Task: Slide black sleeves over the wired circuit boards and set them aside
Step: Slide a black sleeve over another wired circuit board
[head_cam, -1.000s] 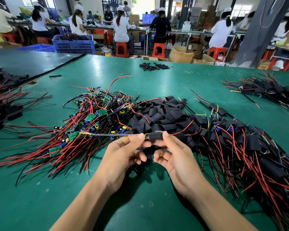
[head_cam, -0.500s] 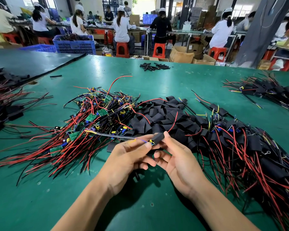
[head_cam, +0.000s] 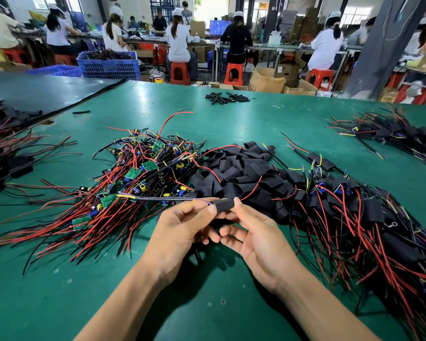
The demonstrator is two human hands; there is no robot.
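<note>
A black sleeve (head_cam: 223, 205) sits over a wired circuit board held just above the green table (head_cam: 244, 313). My left hand (head_cam: 182, 227) pinches its left end, where thin wires (head_cam: 158, 198) run out to the left. My right hand (head_cam: 256, 238) pinches the sleeve from the right with thumb and fingers. The board inside is hidden. Left of centre lies a heap of bare green boards (head_cam: 143, 173) with red and black wires. Loose black sleeves (head_cam: 236, 168) are piled in the middle. Sleeved boards (head_cam: 369, 212) with wires lie to the right.
More sleeved bundles lie at the far right (head_cam: 391, 134) and the left edge (head_cam: 3, 153). A few black tubes (head_cam: 226, 97) rest near the far table edge. Beyond it, seated people work at benches, with a blue crate (head_cam: 108, 65) and cardboard boxes (head_cam: 268, 81).
The sleeve has slid further left over the board, so the yellow part at its left end no longer shows. Both hands stayed in place, and the sleeve now lies level.
</note>
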